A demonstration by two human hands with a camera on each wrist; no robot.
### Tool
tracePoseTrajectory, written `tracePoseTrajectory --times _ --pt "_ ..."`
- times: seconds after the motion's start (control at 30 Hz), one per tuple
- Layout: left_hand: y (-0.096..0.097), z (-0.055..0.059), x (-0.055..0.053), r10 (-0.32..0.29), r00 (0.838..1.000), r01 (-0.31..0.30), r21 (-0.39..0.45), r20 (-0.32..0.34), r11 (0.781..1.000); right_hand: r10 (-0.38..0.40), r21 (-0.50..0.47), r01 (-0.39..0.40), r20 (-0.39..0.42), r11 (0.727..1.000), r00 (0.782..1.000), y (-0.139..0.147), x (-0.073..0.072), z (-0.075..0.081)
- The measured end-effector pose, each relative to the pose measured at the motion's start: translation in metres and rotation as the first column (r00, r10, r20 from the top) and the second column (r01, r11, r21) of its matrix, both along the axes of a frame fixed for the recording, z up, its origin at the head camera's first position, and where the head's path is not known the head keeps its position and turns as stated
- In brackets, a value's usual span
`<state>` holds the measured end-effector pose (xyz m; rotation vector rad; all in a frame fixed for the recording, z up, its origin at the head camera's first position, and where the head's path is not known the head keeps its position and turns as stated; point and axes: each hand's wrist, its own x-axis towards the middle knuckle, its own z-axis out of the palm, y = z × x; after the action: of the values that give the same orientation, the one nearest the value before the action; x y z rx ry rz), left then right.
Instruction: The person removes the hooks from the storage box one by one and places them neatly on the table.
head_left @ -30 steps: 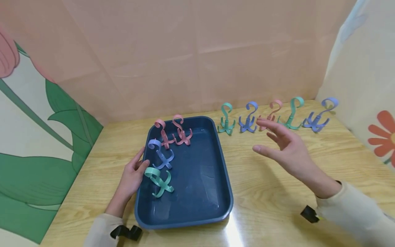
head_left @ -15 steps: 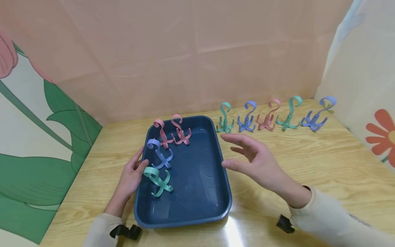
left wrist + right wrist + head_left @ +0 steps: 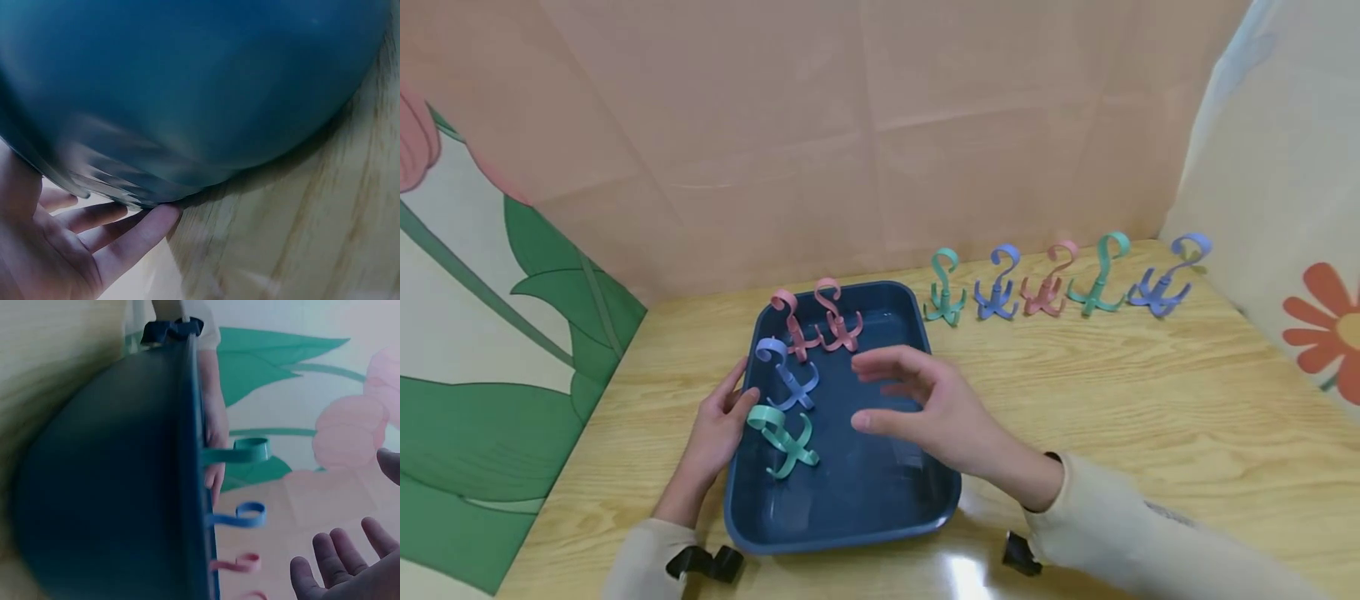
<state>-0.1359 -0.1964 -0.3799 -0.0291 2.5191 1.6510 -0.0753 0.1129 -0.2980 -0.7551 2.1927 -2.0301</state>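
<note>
A dark blue plastic tray (image 3: pixel 857 500) lies on the wooden table. My left hand (image 3: pixel 713 433) grips its left side, thumb over the rim and fingers along the outer wall, as the left wrist view also shows. Inside, along the left side, are plastic hanging hooks with several prongs: a green hook (image 3: pixel 793 454), a blue hook (image 3: pixel 795 387), and two pink ones, a nearer pink hook (image 3: pixel 800 342) and a farther pink hook (image 3: pixel 844 335). Over the tray's right half hovers my right hand (image 3: pixel 951 412), fingers and thumb spread apart, holding nothing.
Behind and right of the tray stands a row of similar hooks: a green hook (image 3: pixel 946 310), blue hook (image 3: pixel 996 302), pink hook (image 3: pixel 1042 298), second green hook (image 3: pixel 1096 296) and second blue hook (image 3: pixel 1159 296). A pinkish sheet (image 3: pixel 880 133) backs the table (image 3: pixel 1150 400).
My right hand has moved left, from in front of the row of hooks to over the tray, and stays empty. The left hand, tray and hooks keep their places.
</note>
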Motion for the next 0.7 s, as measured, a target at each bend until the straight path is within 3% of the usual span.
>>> tracePoseTrajectory --times 0.3,0.7 --pt "0.0 0.002 0.0 0.0 1.0 0.0 0.003 -0.012 1.0 0.082 0.036 -0.083 0.021 0.996 0.996 -0.031 -0.005 0.004" --pt "-0.001 0.0 0.0 -0.001 1.0 0.001 -0.006 -0.017 1.0 0.124 0.125 -0.125 0.017 0.984 0.992 -0.065 -0.027 0.005"
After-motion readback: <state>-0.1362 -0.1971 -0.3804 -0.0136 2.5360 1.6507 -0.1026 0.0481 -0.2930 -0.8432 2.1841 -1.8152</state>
